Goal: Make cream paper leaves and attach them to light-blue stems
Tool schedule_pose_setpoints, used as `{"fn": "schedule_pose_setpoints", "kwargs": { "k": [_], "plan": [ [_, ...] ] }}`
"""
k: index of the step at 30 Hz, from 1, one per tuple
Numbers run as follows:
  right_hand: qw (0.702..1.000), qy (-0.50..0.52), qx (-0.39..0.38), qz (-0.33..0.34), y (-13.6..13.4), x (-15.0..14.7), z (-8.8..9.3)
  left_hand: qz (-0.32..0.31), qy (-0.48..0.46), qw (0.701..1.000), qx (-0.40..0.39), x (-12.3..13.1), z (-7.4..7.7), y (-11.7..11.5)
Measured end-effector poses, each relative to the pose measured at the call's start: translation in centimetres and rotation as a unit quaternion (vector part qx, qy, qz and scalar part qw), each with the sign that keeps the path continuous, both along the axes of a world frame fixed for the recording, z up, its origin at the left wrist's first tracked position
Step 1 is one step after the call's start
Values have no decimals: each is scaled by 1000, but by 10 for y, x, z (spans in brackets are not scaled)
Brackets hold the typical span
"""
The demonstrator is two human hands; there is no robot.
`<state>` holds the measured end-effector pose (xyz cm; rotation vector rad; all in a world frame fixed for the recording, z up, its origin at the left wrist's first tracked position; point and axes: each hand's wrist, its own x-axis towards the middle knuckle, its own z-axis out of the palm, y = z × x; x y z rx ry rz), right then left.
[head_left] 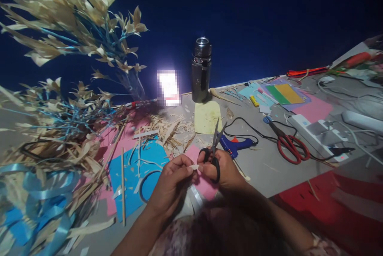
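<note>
My left hand pinches one end of a small pale piece, which looks like a bit of dried husk. The fingertips of my right hand meet it at the other end. Black-handled scissors hang on my right hand, with their blades apart and pointing away from me. Just beyond that hand lies a blue glue gun on the table. Under and around my hands are a pink sheet and a blue sheet.
Dried-leaf flower stems and light blue ribbon crowd the left. A dark flask stands at the back beside a bright blurred light. To the right are red-handled scissors, a power strip, cables and coloured sheets.
</note>
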<state>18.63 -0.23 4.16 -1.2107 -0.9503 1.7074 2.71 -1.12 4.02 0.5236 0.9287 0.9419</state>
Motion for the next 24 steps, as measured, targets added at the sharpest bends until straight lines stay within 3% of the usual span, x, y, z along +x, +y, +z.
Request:
{"fn": "schedule_pose_setpoints", "kwargs": {
  "k": [3, 6, 12, 24],
  "plan": [
    [1000, -14, 15, -10, 3, 4, 1, -12, 13, 1000, 1, -1, -1, -2],
    [999, -20, 26, -28, 2, 2, -4, 33, 12, 999, -14, 0, -1, -3],
    [991, -61, 19, 119, -16, -11, -25, 150, -12, 988, -18, 3, -4, -1],
    [985, -81, -34, 148, -20, -15, -28, 163, -7, 987, -12, 7, -3, -2]
  ]
}}
